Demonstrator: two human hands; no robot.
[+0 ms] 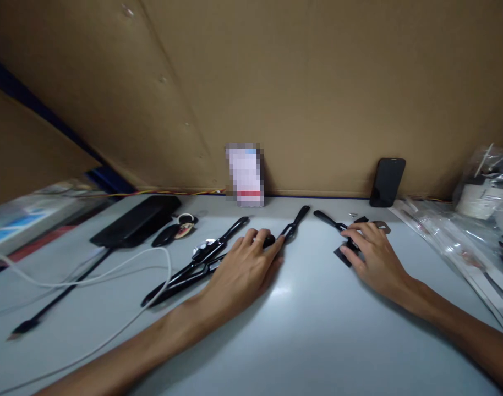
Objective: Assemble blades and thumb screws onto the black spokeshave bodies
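My left hand [245, 261] is curled over a black spokeshave [295, 225], its index finger along the handle that sticks out to the upper right. The fingers hide most of that tool's body. Left of this hand lie more black spokeshaves [185, 275], overlapping, one with a shiny metal part. My right hand [377, 256] has thumb and fingers bent around the middle of another black spokeshave [328, 218], whose handle points to the upper left. A dark flat piece [342, 256] shows beneath the thumb. Beyond the fingers lie a tan-grey flat piece [382, 226] and small metal screws [353, 214].
A phone with a blurred lit screen [247, 176] and a dark phone [387, 181] lean against the cardboard wall [309, 99]. At left are a black case [136, 223], keys [177, 230] and a white cable [169, 264]. Plastic-wrapped tools [462, 258] lie at right.
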